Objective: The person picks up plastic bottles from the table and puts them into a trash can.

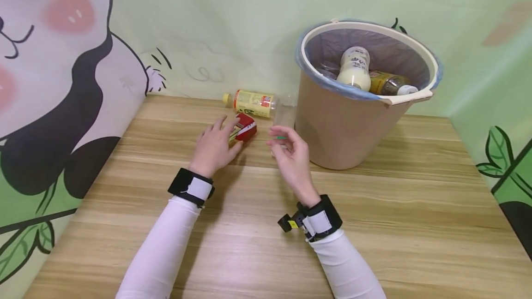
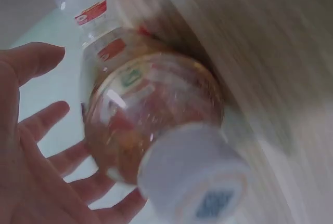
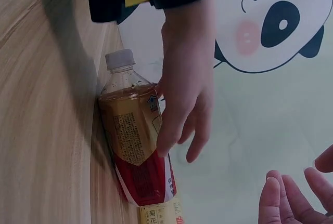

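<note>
Head view high, forward-down — wrist views close, tilted — bottle (image 3: 134, 138) in both

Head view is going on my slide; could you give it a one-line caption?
Left hand at a lying red-labelled bottle, right hand near a lined bin holding bottles.

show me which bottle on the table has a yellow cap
The yellow-labelled bottle lying behind the red-labelled bottle near the left hand. Only its cap shows yellow; the red-labelled bottle's is pale.
</note>
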The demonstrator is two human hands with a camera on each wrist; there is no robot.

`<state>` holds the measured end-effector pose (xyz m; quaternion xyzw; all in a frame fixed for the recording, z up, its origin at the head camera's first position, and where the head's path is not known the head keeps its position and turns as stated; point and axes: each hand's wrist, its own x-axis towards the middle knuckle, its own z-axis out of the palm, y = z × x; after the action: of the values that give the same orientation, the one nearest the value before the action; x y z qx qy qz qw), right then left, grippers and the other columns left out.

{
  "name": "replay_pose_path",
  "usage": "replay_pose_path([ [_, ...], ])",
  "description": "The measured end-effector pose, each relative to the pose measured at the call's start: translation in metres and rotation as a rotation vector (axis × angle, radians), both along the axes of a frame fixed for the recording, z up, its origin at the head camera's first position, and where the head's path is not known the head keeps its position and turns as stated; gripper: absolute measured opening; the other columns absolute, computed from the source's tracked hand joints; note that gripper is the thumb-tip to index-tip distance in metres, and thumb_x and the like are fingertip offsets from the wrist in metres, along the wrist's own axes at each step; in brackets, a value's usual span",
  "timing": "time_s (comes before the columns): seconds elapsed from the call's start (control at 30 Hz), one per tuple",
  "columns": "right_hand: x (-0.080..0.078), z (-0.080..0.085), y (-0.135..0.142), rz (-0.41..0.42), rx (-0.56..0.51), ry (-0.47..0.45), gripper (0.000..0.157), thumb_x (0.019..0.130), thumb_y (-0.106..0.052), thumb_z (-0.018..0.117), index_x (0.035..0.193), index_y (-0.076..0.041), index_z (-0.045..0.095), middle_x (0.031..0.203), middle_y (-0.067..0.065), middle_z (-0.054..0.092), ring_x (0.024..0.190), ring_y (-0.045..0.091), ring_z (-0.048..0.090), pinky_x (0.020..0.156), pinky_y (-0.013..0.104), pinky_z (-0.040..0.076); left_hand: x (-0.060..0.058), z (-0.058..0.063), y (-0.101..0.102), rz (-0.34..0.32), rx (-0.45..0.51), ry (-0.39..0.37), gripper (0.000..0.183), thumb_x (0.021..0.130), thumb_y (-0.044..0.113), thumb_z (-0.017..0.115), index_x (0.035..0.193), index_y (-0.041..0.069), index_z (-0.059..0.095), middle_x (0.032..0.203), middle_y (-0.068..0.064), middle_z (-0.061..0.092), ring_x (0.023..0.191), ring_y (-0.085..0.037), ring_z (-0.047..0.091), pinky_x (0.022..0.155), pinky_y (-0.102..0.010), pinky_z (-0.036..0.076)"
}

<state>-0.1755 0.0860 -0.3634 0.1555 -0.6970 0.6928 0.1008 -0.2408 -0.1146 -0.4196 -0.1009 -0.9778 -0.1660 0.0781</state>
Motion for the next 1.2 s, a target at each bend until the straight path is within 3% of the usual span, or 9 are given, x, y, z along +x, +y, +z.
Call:
replay_pose_path([
  [0.23, -0.012, -0.021, 0.000, 0.007, -0.005, 0.005, 0.033, 0.085, 0.012, 0.050, 0.117, 0.006, 0.057, 0.110, 0.022, 0.059, 0.093, 0.033, 0.062, 0.080, 0.038, 0.054, -0.013, -0.014, 0.008, 0.058, -0.053, -0.037, 0.071, 0.084, 0.035, 0.066, 0.146, 0.022, 0.034, 0.148, -0.021, 0.032, 0.123, -0.049, 0.038, 0.093, -0.066, 0.035],
  [0.37, -0.015, -0.027, 0.001, -0.003, -0.006, 0.019, 0.034, 0.084, 0.011, 0.051, 0.117, 0.003, 0.058, 0.109, 0.017, 0.061, 0.091, 0.028, 0.063, 0.078, 0.046, 0.054, -0.014, -0.017, 0.010, 0.076, -0.042, -0.035, 0.072, 0.083, 0.030, 0.067, 0.146, 0.022, 0.034, 0.146, -0.021, 0.034, 0.117, -0.050, 0.044, 0.087, -0.066, 0.039],
  [0.7, -0.017, -0.029, 0.003, -0.015, -0.003, 0.037, 0.031, 0.086, 0.008, 0.052, 0.115, 0.002, 0.059, 0.108, 0.015, 0.061, 0.090, 0.026, 0.063, 0.078, 0.051, 0.053, -0.008, -0.019, 0.014, 0.061, 0.013, 0.050, 0.073, 0.081, 0.027, 0.070, 0.145, 0.019, 0.036, 0.139, -0.021, 0.040, 0.102, -0.047, 0.053, 0.076, -0.060, 0.048],
  [0.93, -0.015, -0.022, 0.009, -0.024, -0.008, 0.047, 0.028, 0.087, 0.010, 0.052, 0.114, 0.009, 0.057, 0.107, 0.021, 0.060, 0.090, 0.036, 0.062, 0.082, 0.051, 0.052, -0.002, -0.007, 0.023, 0.036, 0.151, 0.145, 0.072, 0.080, 0.029, 0.071, 0.144, 0.019, 0.038, 0.137, -0.018, 0.043, 0.100, -0.044, 0.055, 0.074, -0.056, 0.050],
  [1.2, -0.006, -0.001, 0.014, -0.045, -0.001, 0.059, 0.028, 0.086, 0.014, 0.048, 0.113, 0.015, 0.054, 0.106, 0.028, 0.059, 0.090, 0.044, 0.060, 0.083, 0.053, 0.051, 0.012, 0.019, 0.045, -0.055, 0.346, 0.266, 0.073, 0.080, 0.026, 0.072, 0.144, 0.014, 0.039, 0.137, -0.018, 0.044, 0.107, -0.037, 0.056, 0.084, -0.051, 0.050],
])
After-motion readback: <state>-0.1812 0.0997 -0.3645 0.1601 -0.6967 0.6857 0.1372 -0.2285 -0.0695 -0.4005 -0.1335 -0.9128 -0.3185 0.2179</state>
